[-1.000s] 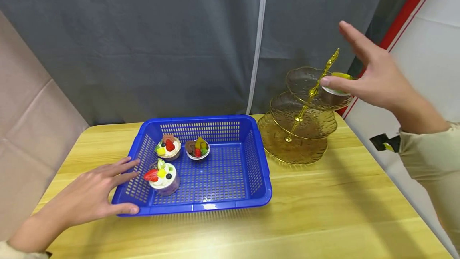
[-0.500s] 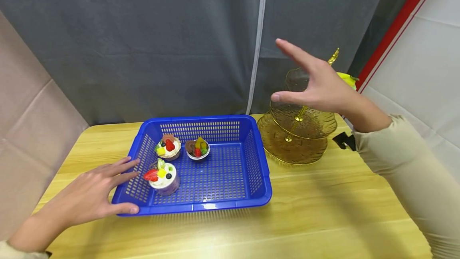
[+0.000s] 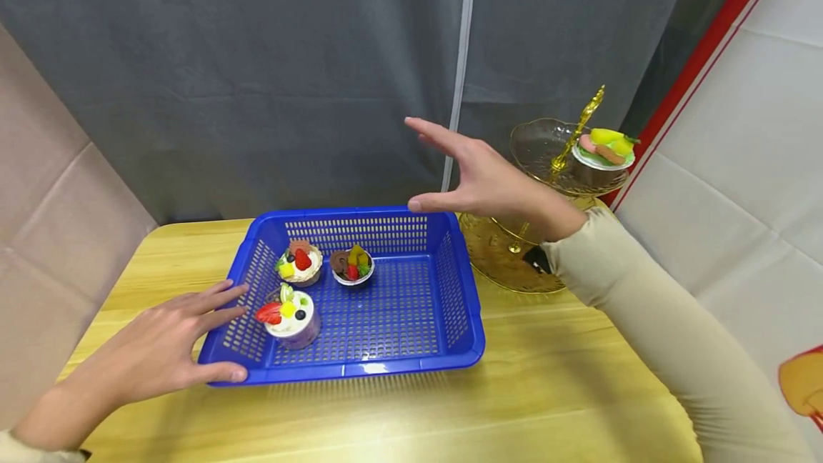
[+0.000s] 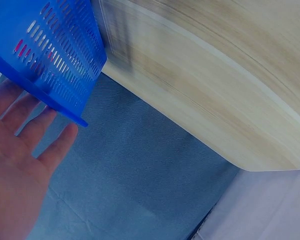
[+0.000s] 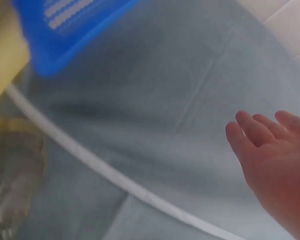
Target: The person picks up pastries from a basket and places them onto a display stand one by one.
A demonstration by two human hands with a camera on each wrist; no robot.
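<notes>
My left hand (image 3: 161, 345) rests with spread, straight fingers on the left rim of a blue plastic basket (image 3: 411, 364). Inside the basket's left half are a cream cup with a strawberry slice (image 3: 298, 321), a tart with a strawberry and cream (image 3: 301, 263) and a chocolate fruit tart (image 3: 353, 265). My right hand (image 3: 491, 181) hangs in the air above the basket's back right corner, fingers extended and holding nothing. Behind my right forearm stands a gold three-tier stand (image 3: 540, 141), its lower tiers partly hidden. On its top tier sits a cupcake with yellow fruit (image 3: 604, 150).
The wooden table (image 3: 398, 420) bears the basket and the stand. A grey curtain (image 3: 289, 91) hangs behind it. To the right is a white panel (image 3: 739, 184) with a red edge, and a pale padded surface (image 3: 45, 198) lies at the left.
My right hand has moved left and down from the stand's top tier towards the basket, leaving the yellow-fruit cupcake on that tier. My left hand has stayed on the basket rim.
</notes>
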